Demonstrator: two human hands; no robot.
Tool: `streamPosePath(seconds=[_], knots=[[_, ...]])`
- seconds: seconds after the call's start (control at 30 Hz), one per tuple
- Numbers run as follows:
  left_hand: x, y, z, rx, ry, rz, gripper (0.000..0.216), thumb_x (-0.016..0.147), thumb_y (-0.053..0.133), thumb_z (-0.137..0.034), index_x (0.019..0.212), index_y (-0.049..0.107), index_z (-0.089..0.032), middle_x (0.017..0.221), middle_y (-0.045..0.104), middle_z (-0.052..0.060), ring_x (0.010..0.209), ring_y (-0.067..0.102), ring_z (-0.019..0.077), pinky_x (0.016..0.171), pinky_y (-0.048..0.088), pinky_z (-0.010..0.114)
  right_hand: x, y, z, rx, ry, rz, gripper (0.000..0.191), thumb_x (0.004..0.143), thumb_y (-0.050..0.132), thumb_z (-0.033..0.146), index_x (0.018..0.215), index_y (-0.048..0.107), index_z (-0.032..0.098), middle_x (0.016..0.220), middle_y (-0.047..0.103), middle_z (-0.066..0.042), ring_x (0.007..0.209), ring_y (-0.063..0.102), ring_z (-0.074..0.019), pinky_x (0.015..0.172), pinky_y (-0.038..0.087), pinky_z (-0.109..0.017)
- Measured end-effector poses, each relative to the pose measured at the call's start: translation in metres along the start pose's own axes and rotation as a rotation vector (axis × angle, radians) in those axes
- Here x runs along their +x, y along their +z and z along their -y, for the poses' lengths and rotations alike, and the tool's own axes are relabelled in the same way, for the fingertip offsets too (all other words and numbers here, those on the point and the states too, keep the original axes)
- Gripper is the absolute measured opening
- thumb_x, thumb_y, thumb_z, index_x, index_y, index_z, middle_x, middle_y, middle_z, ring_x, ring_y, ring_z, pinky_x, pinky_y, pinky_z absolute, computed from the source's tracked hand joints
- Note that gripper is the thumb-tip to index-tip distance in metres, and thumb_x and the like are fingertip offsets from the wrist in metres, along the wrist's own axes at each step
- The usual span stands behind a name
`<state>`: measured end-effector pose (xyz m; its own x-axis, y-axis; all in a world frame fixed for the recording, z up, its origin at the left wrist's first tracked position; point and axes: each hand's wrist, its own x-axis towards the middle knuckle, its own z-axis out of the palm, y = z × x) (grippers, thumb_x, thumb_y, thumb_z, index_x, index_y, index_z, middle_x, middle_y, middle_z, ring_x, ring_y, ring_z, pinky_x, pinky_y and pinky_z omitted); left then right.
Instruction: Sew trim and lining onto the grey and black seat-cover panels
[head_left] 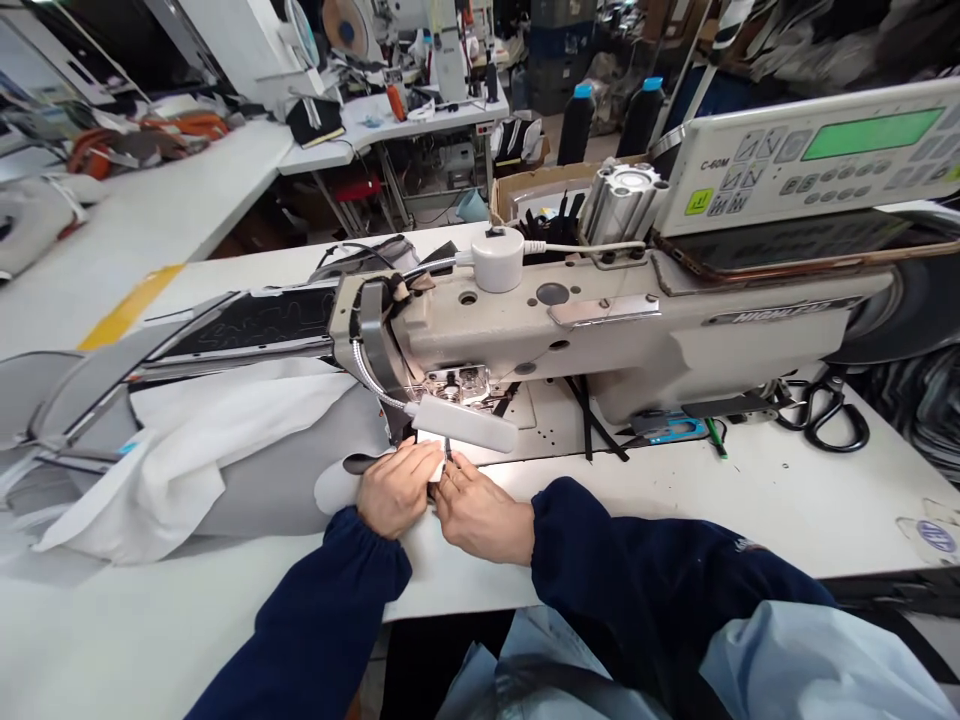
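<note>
Both of my hands are close together just in front of the needle area of a beige sewing machine (495, 335). My left hand (400, 488) has its fingers closed on the edge of a grey and white fabric piece (277, 470), which spreads leftward over the table. My right hand (484, 508) touches the left one, its fingers bent and pressed together at a small white and black edge under the lamp. What exactly those fingers pinch is hidden. A white lamp bar (465, 425) hangs right above my fingertips and covers part of the needle area.
Black scissors (836, 415), blue thread snips (671, 428) and a green pen (716, 437) lie right of the machine. Loose black strips (592, 425) rest by its bed. A control panel (810, 150) stands on top. A black patterned panel (255, 322) lies behind the fabric.
</note>
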<state>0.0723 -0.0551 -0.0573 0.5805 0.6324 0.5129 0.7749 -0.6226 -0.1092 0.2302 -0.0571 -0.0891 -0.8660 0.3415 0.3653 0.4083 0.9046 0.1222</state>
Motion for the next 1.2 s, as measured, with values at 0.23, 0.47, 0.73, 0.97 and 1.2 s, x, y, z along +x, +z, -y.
streamPosePath(seconds=[0.23, 0.47, 0.73, 0.97, 1.2], knots=[[0.011, -0.005, 0.011, -0.06, 0.024, 0.105, 0.031, 0.086, 0.037, -0.01, 0.095, 0.066, -0.013, 0.09, 0.07, 0.006, 0.083, 0.063, 0.0154, 0.076, 0.053, 0.025, 0.001, -0.005, -0.015, 0.261, 0.087, -0.087, 0.03, 0.088, 0.036, 0.01, 0.102, 0.06, -0.001, 0.098, 0.065, -0.019, 0.096, 0.06, -0.0249, 0.096, 0.043, -0.042], [0.006, -0.008, 0.015, -0.124, 0.065, 0.128, 0.031, 0.083, 0.04, -0.007, 0.097, 0.067, -0.018, 0.097, 0.069, 0.004, 0.086, 0.06, 0.0154, 0.074, 0.051, 0.026, -0.015, -0.01, 0.006, 0.277, 0.038, -0.054, 0.038, 0.092, 0.042, 0.025, 0.113, 0.054, -0.003, 0.121, 0.053, -0.029, 0.114, 0.052, -0.0315, 0.099, 0.039, -0.047], [0.001, -0.005, 0.008, -0.038, 0.073, 0.207, 0.041, 0.073, 0.039, 0.0, 0.098, 0.067, -0.018, 0.099, 0.069, 0.004, 0.093, 0.06, 0.0182, 0.077, 0.047, 0.032, -0.022, 0.004, 0.012, 0.149, 0.041, -0.204, 0.026, 0.091, 0.039, 0.015, 0.093, 0.062, 0.003, 0.109, 0.062, -0.023, 0.102, 0.059, -0.0268, 0.092, 0.042, -0.045], [0.0, -0.005, 0.003, -0.03, 0.029, 0.227, 0.041, 0.073, 0.037, 0.001, 0.096, 0.066, -0.017, 0.104, 0.068, 0.007, 0.102, 0.059, 0.0209, 0.082, 0.048, 0.035, -0.029, -0.01, -0.006, 0.22, 0.09, -0.287, 0.028, 0.09, 0.042, 0.017, 0.064, 0.055, 0.016, 0.064, 0.057, -0.003, 0.066, 0.05, -0.0147, 0.077, 0.041, -0.034], [-0.008, 0.003, 0.007, -0.174, -0.06, 0.102, 0.042, 0.081, 0.032, -0.001, 0.105, 0.062, -0.016, 0.105, 0.069, 0.006, 0.102, 0.062, 0.0152, 0.093, 0.048, 0.032, -0.024, -0.014, -0.01, 0.278, 0.111, -0.106, 0.025, 0.089, 0.034, 0.009, 0.083, 0.057, 0.012, 0.11, 0.056, -0.014, 0.103, 0.047, -0.0214, 0.083, 0.039, -0.034]])
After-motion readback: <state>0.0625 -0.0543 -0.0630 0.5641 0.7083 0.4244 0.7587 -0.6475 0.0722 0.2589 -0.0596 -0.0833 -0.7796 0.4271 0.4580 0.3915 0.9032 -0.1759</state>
